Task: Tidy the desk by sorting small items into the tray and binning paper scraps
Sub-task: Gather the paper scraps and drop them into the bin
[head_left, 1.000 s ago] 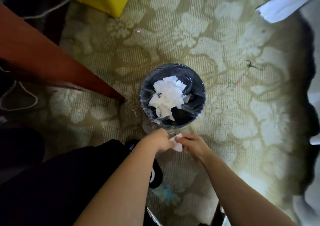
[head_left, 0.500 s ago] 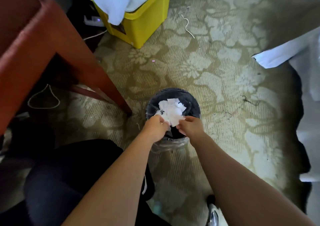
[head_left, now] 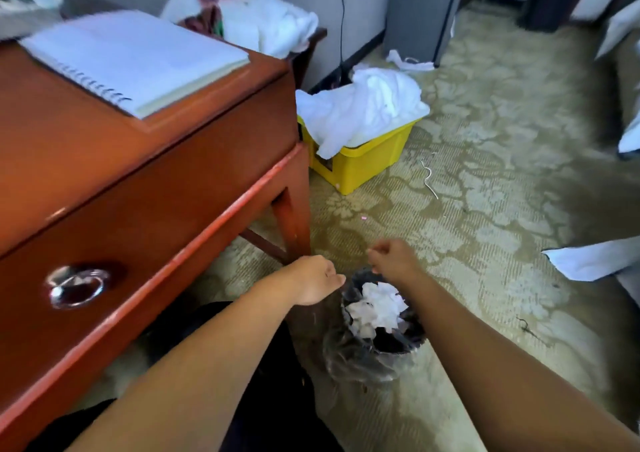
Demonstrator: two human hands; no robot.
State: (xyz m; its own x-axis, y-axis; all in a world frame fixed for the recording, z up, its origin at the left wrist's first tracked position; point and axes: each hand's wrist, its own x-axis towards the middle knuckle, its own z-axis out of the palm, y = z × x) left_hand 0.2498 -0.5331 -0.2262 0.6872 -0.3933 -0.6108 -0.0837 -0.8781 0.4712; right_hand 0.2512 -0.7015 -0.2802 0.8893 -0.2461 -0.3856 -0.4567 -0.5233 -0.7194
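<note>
A small black bin [head_left: 398, 342] lined with a clear bag stands on the carpet, holding a heap of white paper scraps [head_left: 377, 307]. My left hand [head_left: 313, 283] hovers just left of the bin's rim, fingers loosely curled, holding nothing I can see. My right hand [head_left: 393, 259] is above the bin's far rim, fingers curled with nothing visible in them. The wooden desk [head_left: 145, 174] with a drawer stands to the left, and a spiral notebook [head_left: 135, 58] lies on top of it.
A yellow plastic box [head_left: 360, 164] heaped with white cloth sits beyond the desk leg. A white sheet [head_left: 595, 259] lies at the right on the patterned carpet. A grey cabinet [head_left: 420, 15] stands at the back. My dark-clothed leg is under my arms.
The scrap pinched between both hands a second ago is gone from them. Both hands have lifted off the bin and parted. The view has swung up toward the desk.
</note>
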